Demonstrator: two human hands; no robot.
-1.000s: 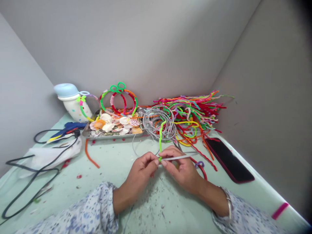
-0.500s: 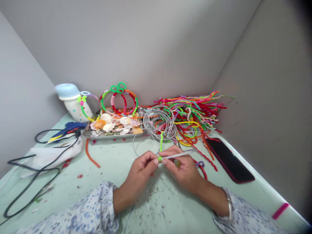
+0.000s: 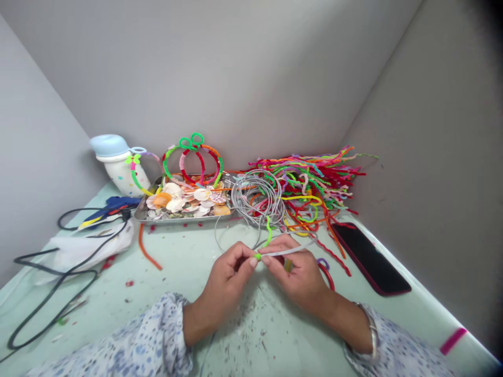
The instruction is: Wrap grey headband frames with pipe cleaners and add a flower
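Note:
My left hand (image 3: 228,277) and my right hand (image 3: 301,272) meet at the middle of the table, thumbs and fingers pinched close together. Between the fingertips a bright green pipe cleaner (image 3: 269,230) is wound round the end of a grey wire (image 3: 288,252). Its free part sticks up in a wavy line beyond the fingers. The left fingertips pinch the wound green part. My right hand is closed on the grey wire just beside it, and the wire bends over the right fingers. Behind the hands lies a coil of grey wire (image 3: 257,196).
A metal tray (image 3: 184,222) of shells stands at the back, with pipe-cleaner rings (image 3: 212,152) on it. Left are a bottle (image 3: 121,173), a black cable (image 3: 51,298) and a plastic bag (image 3: 86,251). Right are a pipe-cleaner pile (image 3: 318,173) and a phone (image 3: 371,259).
The free part of the green pipe cleaner now leans further right and looks wavier. The grey wire's far part has bowed upward and round. Both hands stay almost where they were.

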